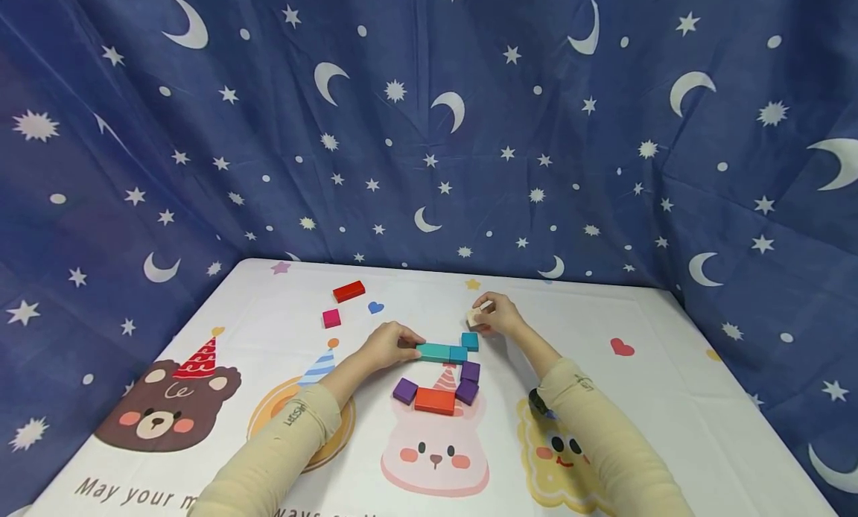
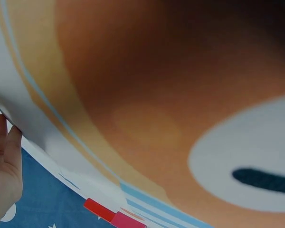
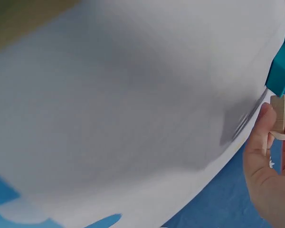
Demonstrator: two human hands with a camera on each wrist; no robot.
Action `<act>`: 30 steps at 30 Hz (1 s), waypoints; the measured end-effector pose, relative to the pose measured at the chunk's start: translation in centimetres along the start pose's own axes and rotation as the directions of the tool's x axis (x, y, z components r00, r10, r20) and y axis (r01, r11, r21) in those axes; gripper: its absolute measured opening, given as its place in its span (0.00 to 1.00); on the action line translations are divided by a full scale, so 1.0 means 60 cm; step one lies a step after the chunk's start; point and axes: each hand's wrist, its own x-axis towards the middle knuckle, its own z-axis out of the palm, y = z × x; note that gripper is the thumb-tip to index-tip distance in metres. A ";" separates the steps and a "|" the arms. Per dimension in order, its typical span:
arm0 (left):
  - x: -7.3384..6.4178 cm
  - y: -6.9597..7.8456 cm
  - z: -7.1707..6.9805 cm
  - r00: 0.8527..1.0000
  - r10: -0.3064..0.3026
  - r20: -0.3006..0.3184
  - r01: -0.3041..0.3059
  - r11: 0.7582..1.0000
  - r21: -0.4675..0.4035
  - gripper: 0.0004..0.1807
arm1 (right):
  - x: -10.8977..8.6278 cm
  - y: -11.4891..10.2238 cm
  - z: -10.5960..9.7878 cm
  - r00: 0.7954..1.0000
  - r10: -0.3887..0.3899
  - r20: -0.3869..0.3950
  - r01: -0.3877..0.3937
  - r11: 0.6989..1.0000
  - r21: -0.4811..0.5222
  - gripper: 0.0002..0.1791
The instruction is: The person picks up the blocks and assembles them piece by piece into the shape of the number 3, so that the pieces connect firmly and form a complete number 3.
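My right hand (image 1: 499,316) pinches a plain wooden block (image 1: 473,319) between thumb and fingers, just beyond a small teal block (image 1: 470,342). In the right wrist view, the thumb lies along one side of the wooden block (image 3: 279,116), close to a teal block (image 3: 281,71). My left hand (image 1: 391,344) holds the left end of a long teal-green block (image 1: 433,352) between thumb and forefinger. A shorter teal block (image 1: 459,354) touches that block's right end. The left wrist view shows part of the left hand (image 2: 7,164), but its block is out of sight.
Nearer me, a red-orange block (image 1: 435,401) lies between purple blocks (image 1: 405,391) (image 1: 467,392), with another purple block (image 1: 471,372) behind on the right. A red block (image 1: 349,291) and a pink cube (image 1: 331,319) lie farther left. A starry blue curtain (image 1: 429,129) hangs behind the printed tablecloth (image 1: 570,338).
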 end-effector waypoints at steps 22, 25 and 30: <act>-0.005 0.007 -0.003 1.000 -0.029 0.002 0.029 1.000 -0.003 0.13 | 0.007 -0.002 0.022 0.997 0.064 0.039 -0.059 0.992 -0.109 0.10; -0.006 0.008 -0.002 1.000 -0.024 0.002 0.024 1.000 -0.006 0.13 | 0.007 0.001 0.022 0.996 0.072 0.049 -0.067 0.993 -0.102 0.10; -0.003 0.007 -0.002 1.000 -0.011 -0.001 0.011 1.000 -0.001 0.13 | 0.008 0.001 0.018 0.995 0.043 0.087 -0.034 0.995 -0.097 0.09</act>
